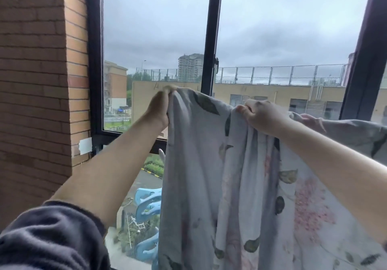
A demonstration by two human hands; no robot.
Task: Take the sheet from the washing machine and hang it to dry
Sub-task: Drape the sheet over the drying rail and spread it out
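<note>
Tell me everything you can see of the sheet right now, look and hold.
The sheet is thin, soft-looking cloth, pale grey-lilac, printed with dark green leaves and pink flower clusters. It is raised before the window, hanging in long vertical folds that run out of the bottom of the view. The left hand pinches its top edge; the right hand grips a bunched part further along. Beyond that hand it stretches to the right edge. No line or rail under it shows.

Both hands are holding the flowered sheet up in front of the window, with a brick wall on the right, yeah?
No: the head view shows the brick wall on the left. The left hand and right hand do hold the flowered sheet before the window.
</note>
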